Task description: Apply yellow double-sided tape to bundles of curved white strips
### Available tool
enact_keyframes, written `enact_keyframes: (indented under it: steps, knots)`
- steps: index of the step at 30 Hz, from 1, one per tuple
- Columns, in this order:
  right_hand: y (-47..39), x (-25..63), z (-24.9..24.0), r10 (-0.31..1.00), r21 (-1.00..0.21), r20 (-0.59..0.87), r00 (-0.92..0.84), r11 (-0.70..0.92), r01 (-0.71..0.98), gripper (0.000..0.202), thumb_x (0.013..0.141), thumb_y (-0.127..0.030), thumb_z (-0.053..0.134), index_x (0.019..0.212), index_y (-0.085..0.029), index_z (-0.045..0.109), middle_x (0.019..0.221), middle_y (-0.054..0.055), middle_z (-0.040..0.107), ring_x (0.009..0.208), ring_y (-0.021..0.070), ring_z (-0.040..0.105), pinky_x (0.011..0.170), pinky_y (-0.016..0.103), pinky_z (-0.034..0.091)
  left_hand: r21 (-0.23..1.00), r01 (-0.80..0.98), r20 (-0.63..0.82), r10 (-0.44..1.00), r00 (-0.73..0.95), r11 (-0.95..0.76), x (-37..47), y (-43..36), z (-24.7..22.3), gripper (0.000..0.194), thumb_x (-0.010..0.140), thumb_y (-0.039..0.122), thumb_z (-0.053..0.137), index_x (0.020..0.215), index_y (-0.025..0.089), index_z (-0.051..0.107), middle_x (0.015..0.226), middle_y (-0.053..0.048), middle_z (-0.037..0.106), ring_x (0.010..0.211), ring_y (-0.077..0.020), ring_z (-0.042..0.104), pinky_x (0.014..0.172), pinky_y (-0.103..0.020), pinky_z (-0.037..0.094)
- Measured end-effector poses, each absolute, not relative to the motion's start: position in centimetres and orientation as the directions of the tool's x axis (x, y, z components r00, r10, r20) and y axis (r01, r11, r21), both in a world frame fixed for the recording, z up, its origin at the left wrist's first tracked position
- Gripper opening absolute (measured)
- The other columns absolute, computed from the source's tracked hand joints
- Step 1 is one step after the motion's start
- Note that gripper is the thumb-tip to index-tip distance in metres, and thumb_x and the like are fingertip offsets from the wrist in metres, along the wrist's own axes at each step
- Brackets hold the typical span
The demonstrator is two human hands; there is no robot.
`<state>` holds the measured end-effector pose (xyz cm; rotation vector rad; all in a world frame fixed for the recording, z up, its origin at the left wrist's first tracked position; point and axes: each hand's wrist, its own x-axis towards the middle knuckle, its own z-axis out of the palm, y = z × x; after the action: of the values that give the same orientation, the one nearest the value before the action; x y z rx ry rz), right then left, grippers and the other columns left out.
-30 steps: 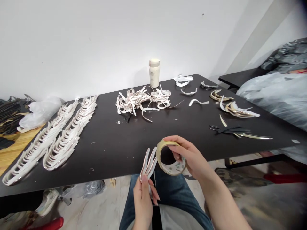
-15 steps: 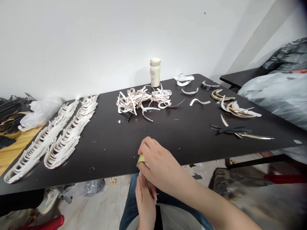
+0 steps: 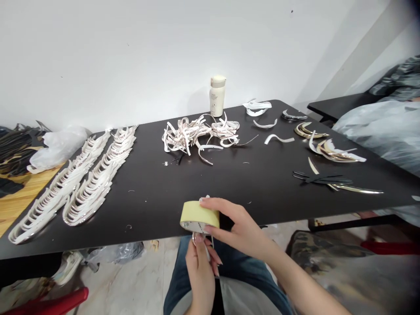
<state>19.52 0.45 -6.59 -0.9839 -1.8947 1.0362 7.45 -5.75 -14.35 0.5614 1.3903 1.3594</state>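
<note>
Along the left edge of the black table (image 3: 262, 183) lie two long rows of white curved strips (image 3: 75, 183). Near the far edge, approx. the middle, sits a tangled pile of white strips (image 3: 200, 135) w/ a white bottle (image 3: 217, 89) behind it. At the near edge, right hand (image 3: 239, 227) grips a tape roll (image 3: 199, 216), fingers curled on it. Just below, left hand (image 3: 201, 271) pinches a small bundle of strips (image 3: 201, 239), mostly hidden.
</note>
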Motion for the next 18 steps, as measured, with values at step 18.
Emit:
enact_keyframes:
  steps: [18]
  knots:
    - [-1.4,18.0,-8.4,0.941,-0.848,0.015,-0.338,0.191,0.495,0.02,0.072,-0.011,0.059,0.087,-0.02,0.048,0.077,0.0,0.063,0.069,0.0169,0.061,0.059,0.023,0.04,0.933,-0.316,-0.292,0.877,-0.383,0.173,7.7,-6.1,-14.4,0.054,0.079,0.069,0.049,0.058,0.02,0.046,0.039,0.009,0.041,0.033,-0.0049,0.032,0.035,-0.016,0.026]
